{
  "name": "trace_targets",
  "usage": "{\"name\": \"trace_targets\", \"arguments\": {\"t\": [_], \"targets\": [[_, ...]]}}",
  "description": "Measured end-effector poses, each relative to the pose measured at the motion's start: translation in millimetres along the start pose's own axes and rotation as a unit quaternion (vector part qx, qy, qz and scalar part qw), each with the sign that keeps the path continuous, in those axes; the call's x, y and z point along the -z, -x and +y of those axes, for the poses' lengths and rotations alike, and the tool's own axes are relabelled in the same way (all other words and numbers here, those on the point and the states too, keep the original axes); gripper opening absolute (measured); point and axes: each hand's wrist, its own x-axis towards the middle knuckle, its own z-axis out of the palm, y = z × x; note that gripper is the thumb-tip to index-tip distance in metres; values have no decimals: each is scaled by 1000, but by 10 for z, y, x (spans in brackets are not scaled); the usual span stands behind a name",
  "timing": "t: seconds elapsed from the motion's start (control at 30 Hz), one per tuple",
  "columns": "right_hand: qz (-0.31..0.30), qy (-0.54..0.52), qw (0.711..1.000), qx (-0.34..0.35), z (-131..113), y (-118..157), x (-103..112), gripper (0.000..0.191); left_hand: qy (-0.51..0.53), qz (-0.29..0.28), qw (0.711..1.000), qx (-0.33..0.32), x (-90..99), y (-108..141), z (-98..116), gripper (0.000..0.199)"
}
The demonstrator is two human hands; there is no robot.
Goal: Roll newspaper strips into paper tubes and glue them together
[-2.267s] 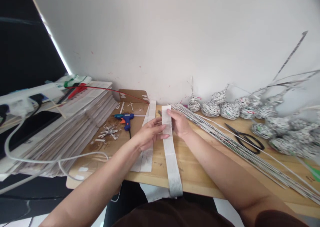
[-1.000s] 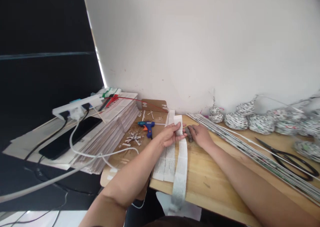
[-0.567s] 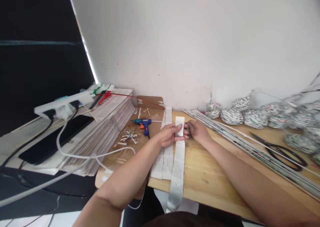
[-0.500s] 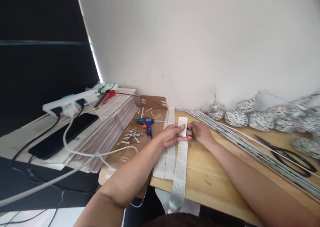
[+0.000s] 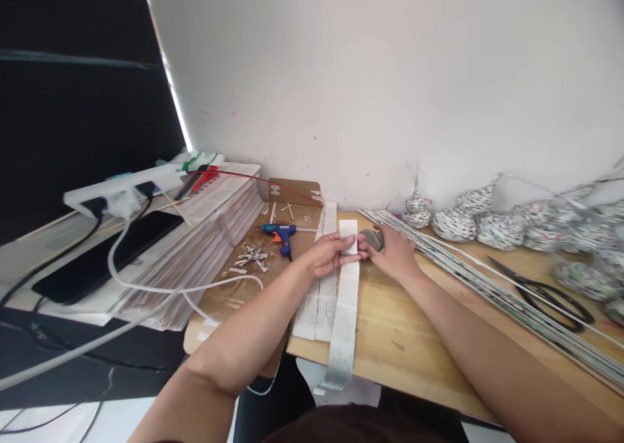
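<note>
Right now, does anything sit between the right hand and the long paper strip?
Yes. In this view, a grey object held by the right hand and the fingertips of the left hand, which grips the paper strip, lie between. What the grey object is, I cannot tell.

Left of the fingers (image 5: 347, 240), 1 blue glue gun (image 5: 285, 234) lies on brown cardboard (image 5: 298, 191); farther left, a paper stack (image 5: 212, 238) bears 1 black phone (image 5: 107, 256) and 1 white power strip (image 5: 112, 188). Right of the fingers lie 1 pair of black scissors (image 5: 522, 286) and, along the wall (image 5: 390, 92), several bulbous woven paper pieces (image 5: 500, 229).
</note>
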Motion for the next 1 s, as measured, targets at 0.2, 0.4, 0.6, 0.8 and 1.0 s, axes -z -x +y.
{"name": "trace_targets", "arguments": {"t": [0.2,0.4,0.6,0.8,1.0], "targets": [[-70,12,994,83,-125,80,-2,25,11,23,1000,-7,6,-13,11,17],[-54,-106,993,9,-94,-10,-16,26,2,19,1000,-7,-33,16,32,19],[-22,20,1000,-10,-5,-56,-18,50,-23,1,1000,18,-42,22,4,22],[31,2,996,88,-26,-3,81,34,-29,13,999,22,-34,7,-13,19],[-59,33,997,47,6,-46,20,33,-40,24,999,26,-70,13,-36,19]]}}
